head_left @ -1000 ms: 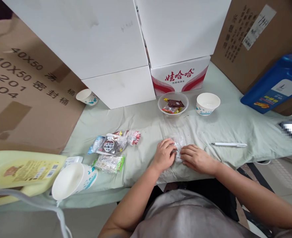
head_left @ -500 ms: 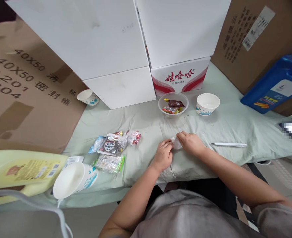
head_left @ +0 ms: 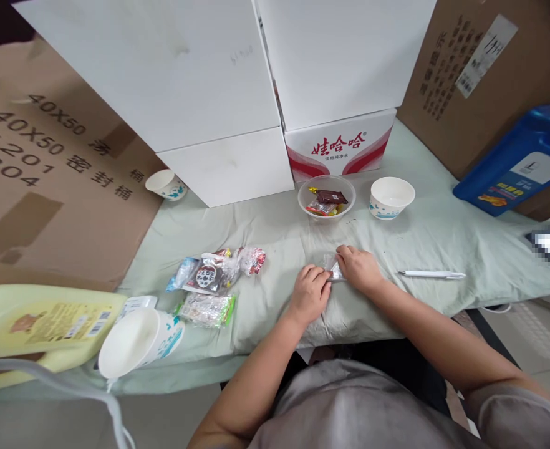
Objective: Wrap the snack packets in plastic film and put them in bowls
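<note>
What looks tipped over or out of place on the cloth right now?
The white paper cup at the near left lies on its side, mouth toward the camera; the white paper bowl at the back stands upright. Nothing looks spilled.

Small wrapper (head_left: 332, 268) between hands: clear crinkly plastic, glossy. Table cover (head_left: 443, 243): pale green cloth, matt, wrinkled. Snack packets (head_left: 216, 271): shiny plastic film. Clear bowl (head_left: 326, 198): glossy plastic. White bowl (head_left: 391, 197): matt paper. Brown boxes (head_left: 45, 187): matt cardboard. Blue jug (head_left: 521, 165): smooth plastic.
</note>
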`<state>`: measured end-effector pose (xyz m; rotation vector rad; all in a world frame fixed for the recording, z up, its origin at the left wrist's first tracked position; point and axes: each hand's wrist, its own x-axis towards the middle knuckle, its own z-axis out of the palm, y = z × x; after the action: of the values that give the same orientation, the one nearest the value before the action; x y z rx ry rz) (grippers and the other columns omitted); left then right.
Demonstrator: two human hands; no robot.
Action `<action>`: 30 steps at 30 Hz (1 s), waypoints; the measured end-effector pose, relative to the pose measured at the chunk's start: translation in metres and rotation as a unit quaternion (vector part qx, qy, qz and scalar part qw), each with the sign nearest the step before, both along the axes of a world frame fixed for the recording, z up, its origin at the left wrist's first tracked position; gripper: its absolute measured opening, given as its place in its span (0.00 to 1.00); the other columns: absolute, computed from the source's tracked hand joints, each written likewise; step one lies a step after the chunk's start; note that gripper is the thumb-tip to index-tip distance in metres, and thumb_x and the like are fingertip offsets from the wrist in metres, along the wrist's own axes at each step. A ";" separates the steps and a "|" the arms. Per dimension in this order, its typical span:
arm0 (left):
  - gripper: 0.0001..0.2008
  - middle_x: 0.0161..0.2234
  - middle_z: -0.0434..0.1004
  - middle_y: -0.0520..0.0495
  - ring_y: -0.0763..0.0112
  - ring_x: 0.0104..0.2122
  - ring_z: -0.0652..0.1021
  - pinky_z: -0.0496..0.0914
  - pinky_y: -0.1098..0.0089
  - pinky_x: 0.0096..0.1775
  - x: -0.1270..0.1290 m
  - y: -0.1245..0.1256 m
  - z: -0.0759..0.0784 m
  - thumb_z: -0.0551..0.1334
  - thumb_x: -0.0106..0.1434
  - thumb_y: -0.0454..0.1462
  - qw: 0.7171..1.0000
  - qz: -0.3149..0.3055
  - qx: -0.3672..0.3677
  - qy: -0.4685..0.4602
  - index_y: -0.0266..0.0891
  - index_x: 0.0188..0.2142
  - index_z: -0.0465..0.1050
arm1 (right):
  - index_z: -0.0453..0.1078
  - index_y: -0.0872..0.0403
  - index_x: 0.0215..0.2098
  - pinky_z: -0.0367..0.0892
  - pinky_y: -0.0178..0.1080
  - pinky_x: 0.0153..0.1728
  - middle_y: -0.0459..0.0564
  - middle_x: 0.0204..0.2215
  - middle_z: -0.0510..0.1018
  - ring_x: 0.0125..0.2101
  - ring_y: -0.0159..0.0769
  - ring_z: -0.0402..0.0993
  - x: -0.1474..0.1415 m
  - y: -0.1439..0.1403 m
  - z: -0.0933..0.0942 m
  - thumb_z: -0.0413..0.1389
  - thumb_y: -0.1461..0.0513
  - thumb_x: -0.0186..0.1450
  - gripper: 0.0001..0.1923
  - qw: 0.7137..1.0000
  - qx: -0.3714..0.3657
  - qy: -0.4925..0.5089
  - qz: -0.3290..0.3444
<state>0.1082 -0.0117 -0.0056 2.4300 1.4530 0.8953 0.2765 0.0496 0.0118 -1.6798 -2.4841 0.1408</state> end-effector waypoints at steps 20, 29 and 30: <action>0.07 0.42 0.69 0.43 0.59 0.44 0.71 0.71 0.55 0.48 -0.003 -0.002 -0.002 0.60 0.61 0.31 0.999 0.036 -0.005 -0.029 0.39 0.40 0.71 | 0.75 0.53 0.45 0.66 0.45 0.49 0.57 0.47 0.76 0.48 0.44 0.69 0.068 0.056 0.043 0.45 0.63 0.69 0.16 0.975 0.150 0.155 0.059; 0.05 0.41 0.72 0.43 0.59 0.45 0.69 0.69 0.55 0.48 -0.001 0.000 0.000 0.61 0.61 0.32 0.999 0.025 -0.028 -0.016 0.39 0.38 0.72 | 0.76 0.63 0.45 0.61 0.45 0.47 0.65 0.46 0.75 0.50 0.49 0.68 0.094 0.166 0.083 0.53 0.65 0.64 0.15 0.972 -0.115 -0.134 -0.153; 0.05 0.41 0.72 0.43 0.59 0.45 0.69 0.69 0.56 0.48 -0.001 0.001 0.001 0.61 0.61 0.32 0.999 0.023 -0.029 -0.017 0.39 0.38 0.72 | 0.77 0.63 0.43 0.62 0.44 0.45 0.64 0.43 0.76 0.47 0.47 0.71 0.092 0.173 0.080 0.55 0.65 0.62 0.14 0.969 -0.142 -0.137 -0.149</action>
<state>0.1073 -0.0112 -0.0051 2.3374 1.5063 0.8865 0.3680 0.2225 0.0916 -2.3118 -2.4479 0.2581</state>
